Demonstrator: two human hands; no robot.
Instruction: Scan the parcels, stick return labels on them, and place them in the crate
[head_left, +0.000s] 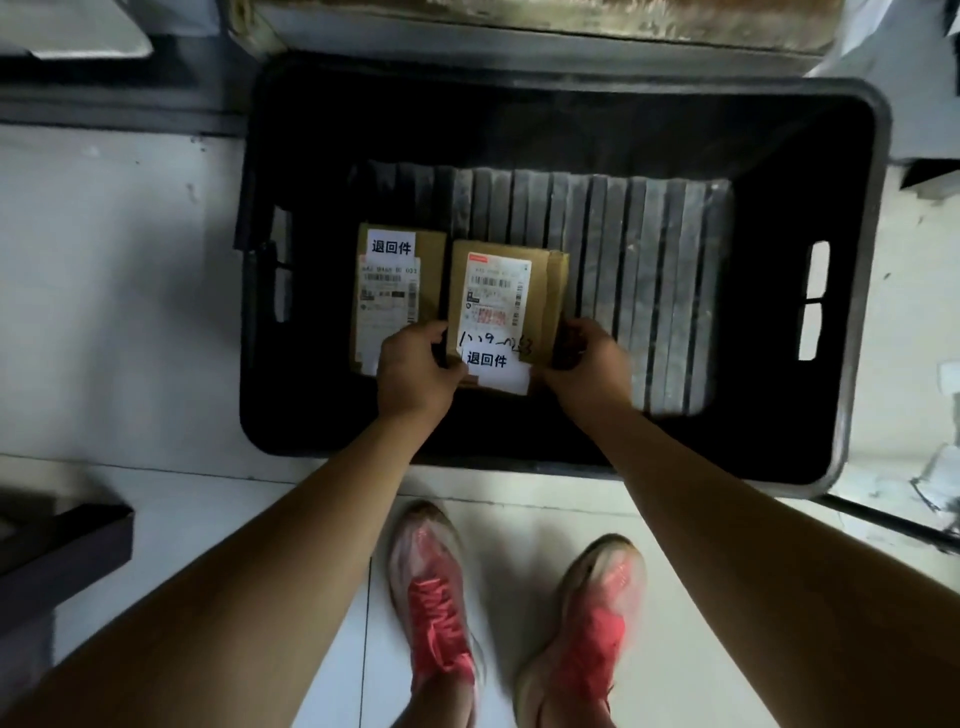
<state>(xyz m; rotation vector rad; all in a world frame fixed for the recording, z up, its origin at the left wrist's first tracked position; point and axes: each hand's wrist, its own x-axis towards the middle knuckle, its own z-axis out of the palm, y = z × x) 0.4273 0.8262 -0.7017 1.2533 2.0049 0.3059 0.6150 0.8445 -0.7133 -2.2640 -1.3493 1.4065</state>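
At the left edge of view a dark ledge (62, 535) jutted over the pale tiled floor (130, 312). The black crate (878, 171) stood on that floor in front of the person, its left wall pierced by handle slots. Inside, towards the crate's left wall, the left parcel (400, 312), a brown carton, lay flat with a white return label (392, 247) stuck at its far edge above a printed shipping label. The left hand (415, 369) reached over the crate's near edge, its fingers curled round the near left corner of the held parcel (545, 291), a second brown carton just beside the first, their sides touching or nearly so. This carton carried a shipping label (496, 288), handwritten figures, and a second return label (498, 369) overhanging its near edge. The right hand (587, 364) gripped its near right corner, so both hands were clamped on the one carton, apart by its width; whether it rested on the crate's bottom could not be told. To the right lay the ribbed grey crate bottom (660, 291), bare up to the right wall. Below the crate's near edge stood two red shoes (441, 597).
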